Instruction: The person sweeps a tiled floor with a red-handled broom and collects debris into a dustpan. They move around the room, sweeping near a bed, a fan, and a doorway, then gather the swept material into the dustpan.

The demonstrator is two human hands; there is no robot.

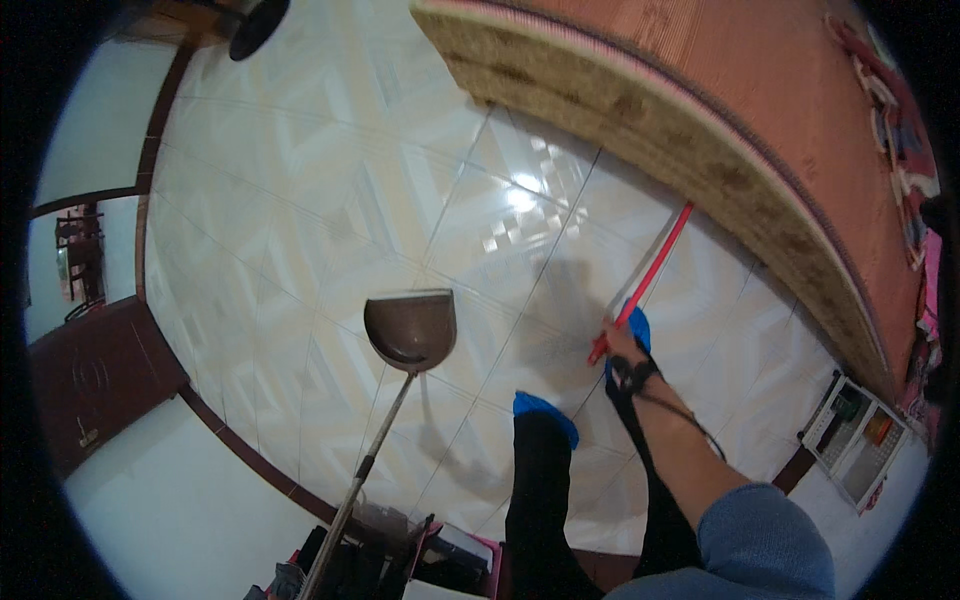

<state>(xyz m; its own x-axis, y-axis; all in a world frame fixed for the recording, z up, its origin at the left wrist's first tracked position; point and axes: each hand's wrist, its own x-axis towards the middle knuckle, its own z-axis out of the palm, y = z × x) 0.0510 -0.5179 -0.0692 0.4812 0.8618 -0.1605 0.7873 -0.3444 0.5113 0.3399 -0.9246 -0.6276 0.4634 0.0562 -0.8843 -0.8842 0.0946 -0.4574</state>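
My right hand [619, 342] grips a red pole [655, 264] near its end. The pole slants away from me, and its far end is hidden beneath a bed [600, 112]. A dark band and a cord circle my right wrist. My left hand is out of view. Ahead and to the left, a brown long-handled dustpan [411, 328] has its open edge turned away from me. Its handle [384, 427] runs down to the bottom edge of the picture. My feet, in blue covers [546, 415], stand on the tiled floor [300, 247].
A white rack [855, 439] stands by the bed's near end at right. Below are a pink-edged box [457, 559] and dark items beside the dustpan handle. A brown door [105, 382] is at left, and the dark round base of a stand [259, 28] is at the top left.
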